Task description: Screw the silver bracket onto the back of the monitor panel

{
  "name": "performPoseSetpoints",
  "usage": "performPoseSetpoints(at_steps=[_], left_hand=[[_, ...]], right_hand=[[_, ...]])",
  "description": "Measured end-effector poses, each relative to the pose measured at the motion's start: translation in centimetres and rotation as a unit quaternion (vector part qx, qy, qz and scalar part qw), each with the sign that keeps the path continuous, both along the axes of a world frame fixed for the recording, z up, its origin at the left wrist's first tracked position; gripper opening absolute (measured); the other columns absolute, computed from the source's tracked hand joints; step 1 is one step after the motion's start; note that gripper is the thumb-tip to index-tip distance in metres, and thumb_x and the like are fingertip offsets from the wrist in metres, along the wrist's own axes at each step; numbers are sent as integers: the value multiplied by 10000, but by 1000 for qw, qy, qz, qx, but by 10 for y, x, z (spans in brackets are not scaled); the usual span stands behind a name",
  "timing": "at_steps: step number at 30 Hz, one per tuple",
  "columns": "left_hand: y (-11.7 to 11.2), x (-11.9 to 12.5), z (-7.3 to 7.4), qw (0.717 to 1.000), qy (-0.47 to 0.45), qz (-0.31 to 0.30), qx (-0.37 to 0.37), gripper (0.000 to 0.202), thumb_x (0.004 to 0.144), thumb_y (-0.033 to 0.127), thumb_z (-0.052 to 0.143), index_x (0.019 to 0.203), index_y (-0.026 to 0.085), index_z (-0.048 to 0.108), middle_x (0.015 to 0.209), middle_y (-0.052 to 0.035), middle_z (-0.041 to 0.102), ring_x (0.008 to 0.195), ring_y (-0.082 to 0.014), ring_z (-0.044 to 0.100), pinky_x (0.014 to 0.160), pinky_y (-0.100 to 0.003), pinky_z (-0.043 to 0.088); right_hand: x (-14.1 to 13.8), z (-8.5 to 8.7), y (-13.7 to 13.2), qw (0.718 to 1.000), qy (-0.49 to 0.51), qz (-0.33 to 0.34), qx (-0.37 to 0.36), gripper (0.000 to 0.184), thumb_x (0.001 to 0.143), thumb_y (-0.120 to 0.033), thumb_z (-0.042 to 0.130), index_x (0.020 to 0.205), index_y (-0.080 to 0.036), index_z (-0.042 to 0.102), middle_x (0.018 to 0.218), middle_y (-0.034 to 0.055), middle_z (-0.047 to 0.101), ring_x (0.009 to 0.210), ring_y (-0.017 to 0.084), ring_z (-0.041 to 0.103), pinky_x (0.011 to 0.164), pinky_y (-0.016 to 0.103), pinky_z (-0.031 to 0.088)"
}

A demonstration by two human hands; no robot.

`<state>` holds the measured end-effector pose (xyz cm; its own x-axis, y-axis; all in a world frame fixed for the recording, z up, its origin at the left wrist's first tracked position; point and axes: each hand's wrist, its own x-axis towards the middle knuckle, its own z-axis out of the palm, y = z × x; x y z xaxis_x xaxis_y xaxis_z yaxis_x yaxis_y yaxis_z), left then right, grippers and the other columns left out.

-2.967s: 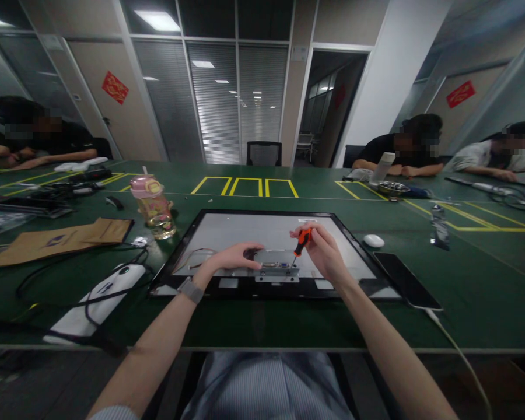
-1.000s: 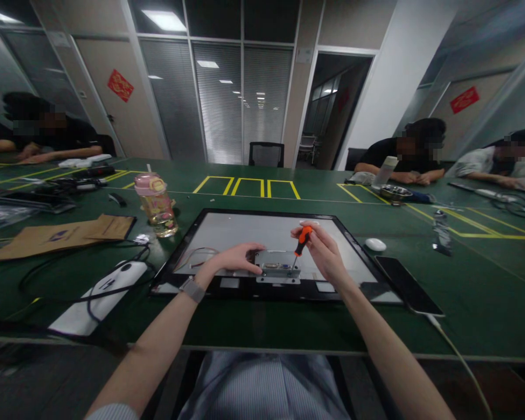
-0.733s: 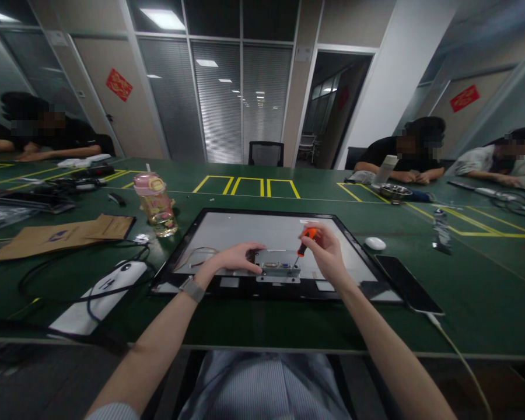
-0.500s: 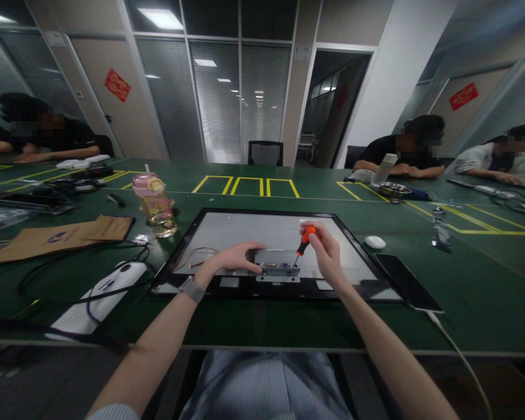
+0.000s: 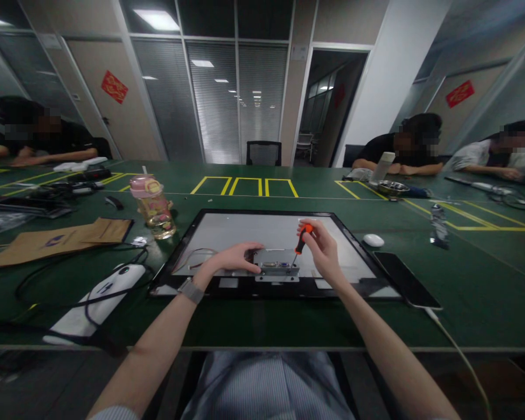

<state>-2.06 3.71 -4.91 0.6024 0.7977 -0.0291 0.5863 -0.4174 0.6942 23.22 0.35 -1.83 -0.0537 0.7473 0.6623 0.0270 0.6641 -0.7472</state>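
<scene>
A black-framed display panel (image 5: 210, 224) lies face down on the green table in front of me, its grey metal back up. Near its front edge sits a small metal connector bracket (image 5: 275, 261). My left hand (image 5: 236, 257) rests on the panel with fingers stretched out, touching the bracket's left side. My right hand (image 5: 321, 252) is closed around a small orange-handled screwdriver (image 5: 301, 238), held almost upright. Its tip stands on the right end of the bracket.
A pink-lidded bottle (image 5: 153, 208) stands left of the panel, beside brown paper bags (image 5: 56, 238). A white device with black cables (image 5: 107, 289) lies at front left. A phone (image 5: 405, 278) and a white mouse (image 5: 373, 240) lie to the right. Other people sit at the far left and right.
My right hand's fingers have shifted on the screwdriver handle, with the tip staying on the bracket. My left hand has stayed put on the panel. The view swayed slightly.
</scene>
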Motion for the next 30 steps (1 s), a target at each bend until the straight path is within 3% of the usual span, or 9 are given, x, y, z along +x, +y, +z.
performPoseSetpoints(at_steps=[4, 12, 17, 20, 25, 30], left_hand=[[-2, 0, 2, 1000, 2, 6, -3, 736, 627, 481, 720, 1277, 236, 479, 1387, -63, 440, 1270, -263, 402, 1082, -382, 282], [-1, 0, 1, 1000, 4, 3, -5, 759, 628, 509, 713, 1290, 233, 464, 1389, -59, 436, 1262, -257, 409, 1071, -371, 301], [1, -1, -1, 1000, 9, -1, 3, 775, 623, 523, 712, 1293, 227, 461, 1391, -67, 433, 1264, -255, 409, 1070, -363, 300], [1, -1, 0, 1000, 12, -3, 4, 772, 628, 531, 704, 1295, 229, 457, 1388, -70, 436, 1260, -256, 416, 1065, -358, 305], [0, -1, 0, 1000, 9, -3, 4, 766, 632, 528, 702, 1294, 230, 458, 1388, -66, 436, 1263, -255, 410, 1067, -359, 301], [1, 0, -1, 1000, 6, -2, 5, 769, 626, 518, 710, 1290, 216, 465, 1383, -73, 441, 1257, -258, 416, 1063, -361, 305]], right_hand=[[0, 3, -4, 999, 2, 50, -16, 311, 895, -282, 436, 1187, -263, 542, 1132, 64, 591, 975, 211, 597, 890, 429, 472], [1, -3, 3, 997, -8, -59, 38, 184, 746, -239, 669, 925, -265, 638, 889, 21, 525, 794, 165, 539, 757, 330, 474], [3, 3, -4, 1000, -19, 7, 7, 250, 891, -284, 451, 1085, -258, 606, 1064, 63, 573, 965, 211, 576, 856, 395, 463], [2, 2, -5, 999, -9, 30, -18, 279, 884, -286, 475, 1146, -257, 567, 1069, 65, 604, 930, 208, 608, 860, 410, 472], [1, -4, 4, 998, 2, -51, 23, 204, 762, -263, 655, 959, -242, 605, 864, 25, 552, 783, 164, 556, 756, 332, 480], [2, -5, 5, 995, -18, -80, 52, 160, 749, -269, 666, 880, -223, 588, 818, 8, 509, 745, 152, 530, 715, 308, 469]])
